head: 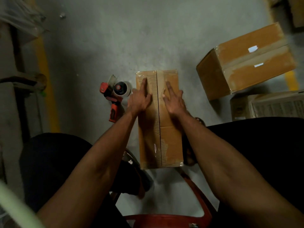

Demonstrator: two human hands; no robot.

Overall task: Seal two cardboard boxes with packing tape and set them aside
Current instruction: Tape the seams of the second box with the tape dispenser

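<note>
A long, narrow cardboard box [171,142] lies on the concrete floor between my knees, with clear tape running along its centre seam. My left hand [139,97] presses flat on the left flap near the far end, fingers spread. My right hand [174,99] lies flat on the right flap beside the seam. A red tape dispenser [113,97] with a roll of clear tape rests on the floor just left of the box, touching neither hand. A larger taped cardboard box [246,61] sits tilted on the floor at the far right.
A printed carton [269,106] stands at the right, below the big box. A red chair frame [197,195] is under me. Yellow floor lines [47,83] run along the left, next to a pallet and racking [14,66]. More cartons [296,12] fill the top right corner.
</note>
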